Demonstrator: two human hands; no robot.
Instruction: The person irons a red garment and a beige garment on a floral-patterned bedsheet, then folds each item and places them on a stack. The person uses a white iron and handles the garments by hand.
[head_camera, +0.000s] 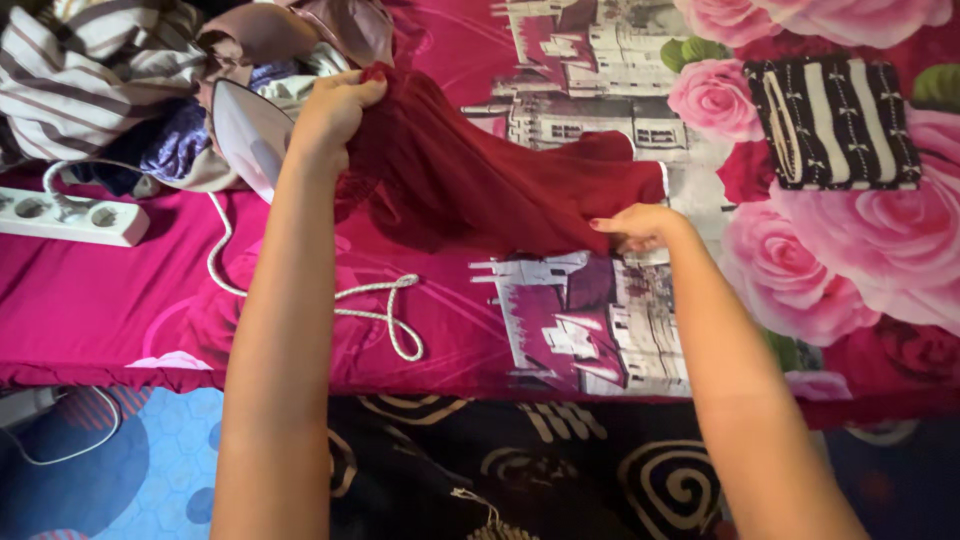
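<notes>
Maroon garment (480, 190) grasped at both ends.
Left hand (335, 110) clenched far-left beside iron (245, 130); right hand (640, 225) pinching near-right edge.

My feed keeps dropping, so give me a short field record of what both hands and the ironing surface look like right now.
left hand: gripping one end of the dark red garment, lifted
right hand: pinching the garment's other edge, low on the bedsheet
surface: pink floral bedsheet with building print
iron: beside left hand, tilted against the clothes pile
iron cord: looped on the bedsheet
power strip: white, at the left edge
folded striped cloth: black and white, upper right, apart from the hands
</notes>
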